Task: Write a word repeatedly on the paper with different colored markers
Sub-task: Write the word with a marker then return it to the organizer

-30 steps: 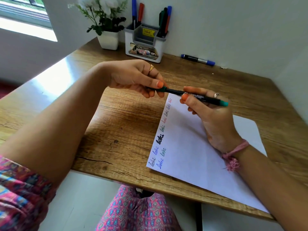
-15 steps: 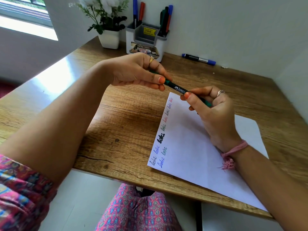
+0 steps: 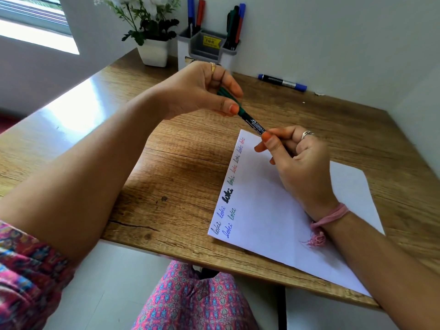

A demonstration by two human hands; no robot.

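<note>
1. Head view: a green marker (image 3: 250, 119) is held above the wooden desk (image 3: 166, 148), slanted from 10 o'clock down to 4 o'clock.
2. The left hand (image 3: 202, 91) is closed around the marker's green cap end, pinched between thumb and fingers.
3. The right hand (image 3: 297, 158) is closed around the black barrel, with the printed label exposed between the two hands.
4. The paper (image 3: 285, 210) is laid askew on the desk at 4 o'clock from the marker; its near right corner is carried past the desk's front edge.
5. A column of handwritten words (image 3: 231, 186) in several colours is seen along the paper's left edge, with a short second column begun beside it; the remaining sheet is blank.
6. Bare desk is left open at 9 o'clock of the paper, under the left forearm.
7. At 12 o'clock, against the wall, a pen holder (image 3: 207, 48) with upright markers is placed, a potted plant (image 3: 152, 32) just beside it at 9 o'clock.
8. A blue marker (image 3: 282, 82) is laid flat near the wall at 1 o'clock, well apart from the paper.
</note>
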